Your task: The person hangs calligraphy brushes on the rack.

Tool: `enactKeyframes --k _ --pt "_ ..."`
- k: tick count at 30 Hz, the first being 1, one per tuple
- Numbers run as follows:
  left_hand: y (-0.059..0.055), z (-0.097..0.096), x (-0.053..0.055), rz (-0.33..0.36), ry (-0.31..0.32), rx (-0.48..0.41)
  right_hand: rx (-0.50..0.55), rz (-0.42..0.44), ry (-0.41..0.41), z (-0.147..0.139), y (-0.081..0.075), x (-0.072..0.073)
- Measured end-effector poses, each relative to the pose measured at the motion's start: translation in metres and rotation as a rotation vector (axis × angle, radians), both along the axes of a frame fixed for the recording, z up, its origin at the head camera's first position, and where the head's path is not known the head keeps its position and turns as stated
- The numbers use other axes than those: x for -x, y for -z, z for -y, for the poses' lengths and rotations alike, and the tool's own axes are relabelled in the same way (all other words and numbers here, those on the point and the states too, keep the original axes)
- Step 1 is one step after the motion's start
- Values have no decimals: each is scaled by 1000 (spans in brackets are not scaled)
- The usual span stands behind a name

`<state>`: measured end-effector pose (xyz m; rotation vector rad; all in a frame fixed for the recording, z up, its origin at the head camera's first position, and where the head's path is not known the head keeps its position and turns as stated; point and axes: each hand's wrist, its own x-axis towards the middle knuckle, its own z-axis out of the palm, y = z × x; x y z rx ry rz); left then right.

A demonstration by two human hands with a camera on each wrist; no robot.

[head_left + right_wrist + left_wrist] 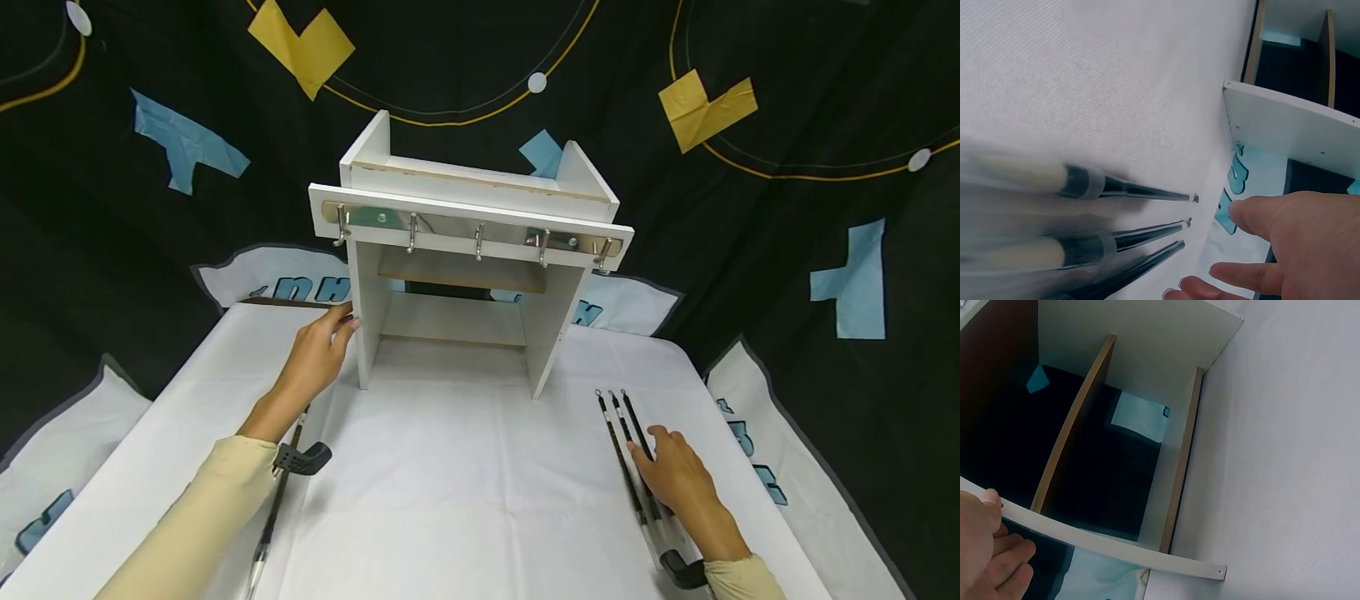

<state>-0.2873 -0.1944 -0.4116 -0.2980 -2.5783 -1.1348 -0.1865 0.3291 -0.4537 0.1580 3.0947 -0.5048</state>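
Note:
A white wooden shelf unit [450,317] with a hook rail [472,237] across its upper front stands on the table. My left hand [322,354] is at the front edge of its left side panel [1110,545]; in the left wrist view the thumb rests on that edge and the loosely bent fingers lie along the outer side. My right hand [678,475] hovers with relaxed, spread fingers beside three calligraphy brushes [622,467] on the table's right. They have dark handles, looped ends and, in the right wrist view, pale bristle heads [1025,175]. Nothing shows in its grasp.
Another dark-handled brush [273,517] lies on the left, partly under my left forearm. A white cloth [450,500] covers the table. Black curtains [465,50] with tape pieces and strung cords hang behind. White lettered sheets [765,450] hang past the table's edges.

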Motion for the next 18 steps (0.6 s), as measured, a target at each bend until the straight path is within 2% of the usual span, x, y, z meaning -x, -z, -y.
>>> enactKeyframes --k 11,18 --pt "2 -1 4 -40 -10 17 4 55 21 -9 7 4" --pt "2 0 4 -47 -15 16 -4 40 7 -16 13 5"
